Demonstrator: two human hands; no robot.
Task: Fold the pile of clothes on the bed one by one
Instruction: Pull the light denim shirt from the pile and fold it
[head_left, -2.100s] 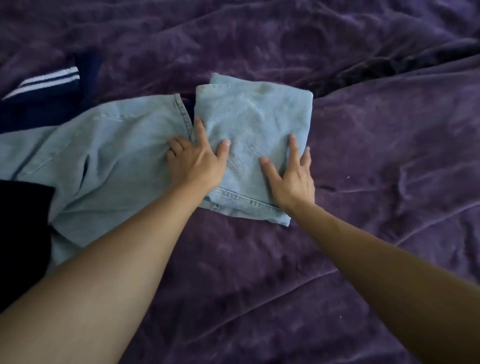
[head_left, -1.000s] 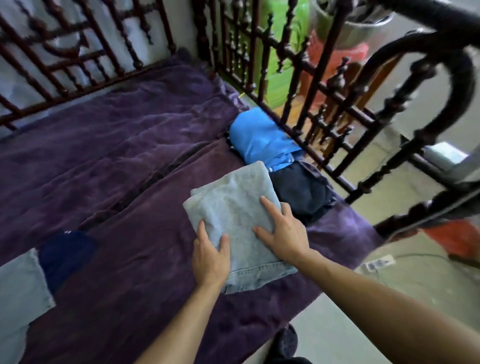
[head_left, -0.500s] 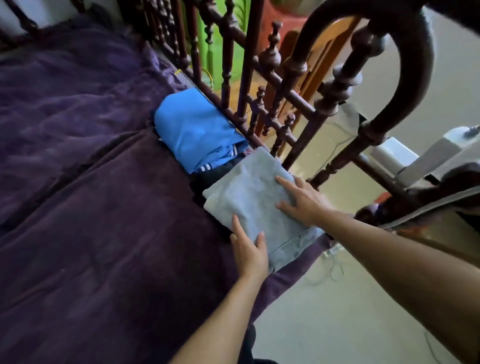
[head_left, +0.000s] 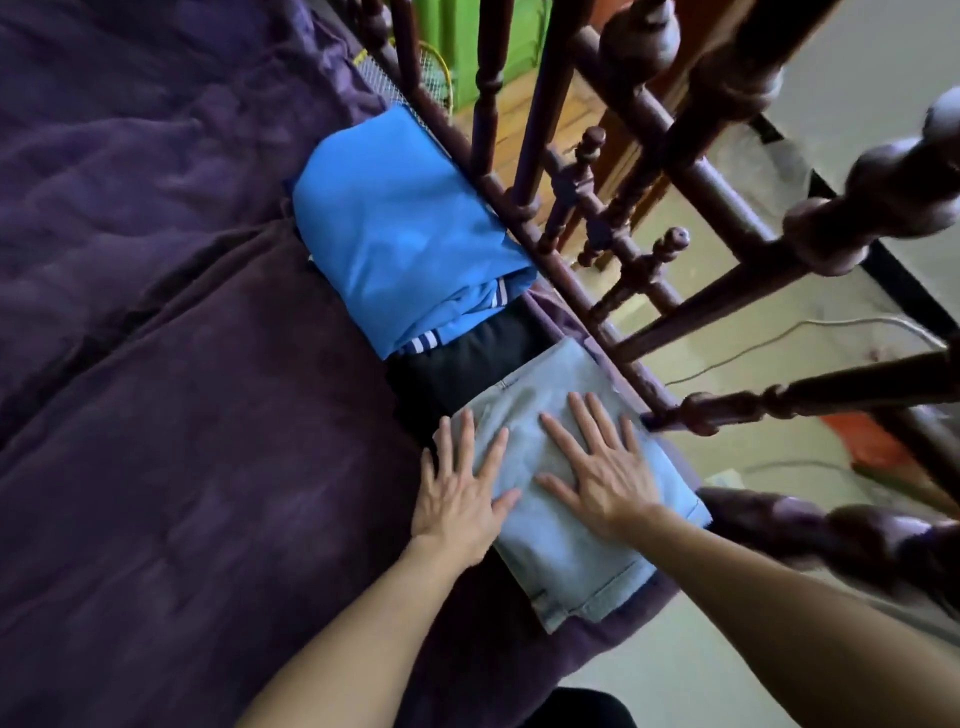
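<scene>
Jeans (head_left: 563, 564), folded, centre-right: long axis running upward; left hand (head_left: 457, 501) and right hand (head_left: 605, 480) pressing flat, fingers straight, gripping nothing; right sitting nearer middle

A folded light-blue denim garment (head_left: 566, 561) lies flat at the edge of the purple bed (head_left: 182, 415), partly over a folded black garment (head_left: 457, 369). A folded bright-blue garment (head_left: 400, 234) lies just beyond.

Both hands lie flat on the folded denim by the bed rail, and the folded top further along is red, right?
Not quite. The head view shows the folded top is bright blue, not red. The left hand and right hand do lie flat on the folded denim by the bed rail.
</scene>
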